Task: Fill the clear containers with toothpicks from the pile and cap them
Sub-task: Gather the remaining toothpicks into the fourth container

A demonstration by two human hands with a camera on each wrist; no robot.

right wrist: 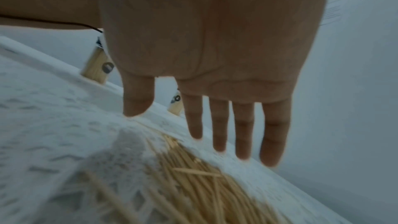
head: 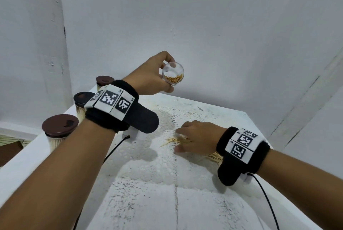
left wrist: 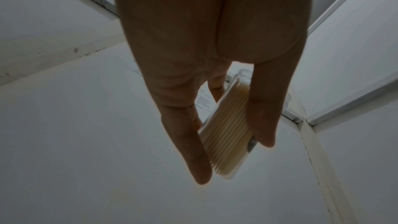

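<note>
My left hand [head: 161, 76] is raised above the far side of the table and grips a clear container [head: 173, 75], its open mouth turned toward me. Toothpicks fill part of it. In the left wrist view the thumb and fingers [left wrist: 263, 122] clamp the container [left wrist: 226, 134] from both sides. My right hand [head: 179, 139] is low over the toothpick pile [head: 213, 156] on the lace cloth. Its fingers [right wrist: 243, 134] are straight and spread above the pile [right wrist: 193, 185], holding nothing.
Three filled containers with brown caps [head: 59, 127] [head: 81, 99] [head: 104, 81] stand along the left edge of the white table [head: 148, 207]. A lace cloth [head: 163, 166] covers the table's middle. White walls close in behind and to the right.
</note>
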